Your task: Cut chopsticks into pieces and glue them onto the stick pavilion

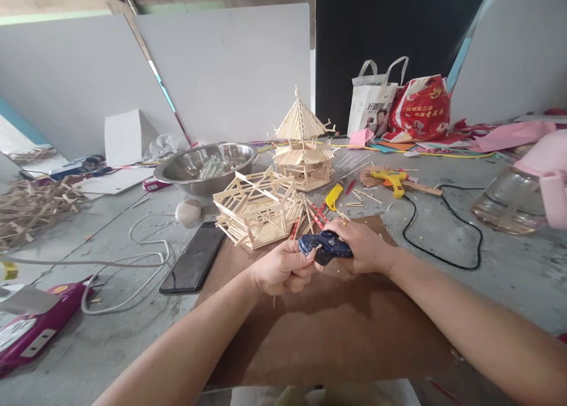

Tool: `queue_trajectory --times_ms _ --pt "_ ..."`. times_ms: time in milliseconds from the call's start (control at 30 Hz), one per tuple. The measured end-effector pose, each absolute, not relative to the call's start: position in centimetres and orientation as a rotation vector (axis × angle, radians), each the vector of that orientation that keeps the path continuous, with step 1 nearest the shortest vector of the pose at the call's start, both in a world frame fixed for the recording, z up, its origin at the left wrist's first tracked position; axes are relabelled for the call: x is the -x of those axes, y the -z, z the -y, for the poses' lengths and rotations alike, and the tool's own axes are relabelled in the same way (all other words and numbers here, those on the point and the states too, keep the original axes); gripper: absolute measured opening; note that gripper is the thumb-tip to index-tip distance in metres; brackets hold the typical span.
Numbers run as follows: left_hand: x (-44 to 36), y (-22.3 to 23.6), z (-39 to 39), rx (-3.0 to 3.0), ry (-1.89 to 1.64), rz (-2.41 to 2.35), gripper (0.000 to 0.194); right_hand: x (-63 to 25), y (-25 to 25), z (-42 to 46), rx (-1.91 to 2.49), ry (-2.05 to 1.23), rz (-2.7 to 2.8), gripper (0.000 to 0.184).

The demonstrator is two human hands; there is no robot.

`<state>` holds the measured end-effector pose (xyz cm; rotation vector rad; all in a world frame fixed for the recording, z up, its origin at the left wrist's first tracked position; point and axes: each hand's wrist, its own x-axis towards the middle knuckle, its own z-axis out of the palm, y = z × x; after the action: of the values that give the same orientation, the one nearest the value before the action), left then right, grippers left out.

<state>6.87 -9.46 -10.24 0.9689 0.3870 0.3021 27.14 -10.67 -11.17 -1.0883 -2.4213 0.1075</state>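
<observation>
My right hand (361,244) is wrapped round a dark blue hand tool (325,245) that looks like a small cutter, held above the brown board. At the tool's left end, my left hand (286,267) is closed, thumb against fingers. Whatever those fingers pinch is too small and hidden to make out. Just beyond my hands lies an open frame of thin wooden sticks (254,211), several-sided with a railing. Behind it stands a stick pavilion (303,143) with a pointed roof. Loose sticks and a yellow-handled utility knife (333,197) lie nearby.
A brown board (319,335) lies under my hands. Left of it are a black phone (194,258), a steel bowl (201,158), a white cable and a purple power strip (39,323). Right are a yellow glue gun (392,180) with black cord and a clear jug (509,199).
</observation>
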Motion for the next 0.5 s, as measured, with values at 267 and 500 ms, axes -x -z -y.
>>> queue_trajectory --times_ms 267,500 --pt "-6.96 10.34 9.56 -0.949 -0.335 -0.421 0.019 -27.32 11.12 10.73 1.166 -0.064 2.432 0.034" --pt "-6.96 10.31 9.33 -1.014 -0.417 -0.529 0.020 -27.26 11.21 10.75 1.298 -0.086 2.410 0.030"
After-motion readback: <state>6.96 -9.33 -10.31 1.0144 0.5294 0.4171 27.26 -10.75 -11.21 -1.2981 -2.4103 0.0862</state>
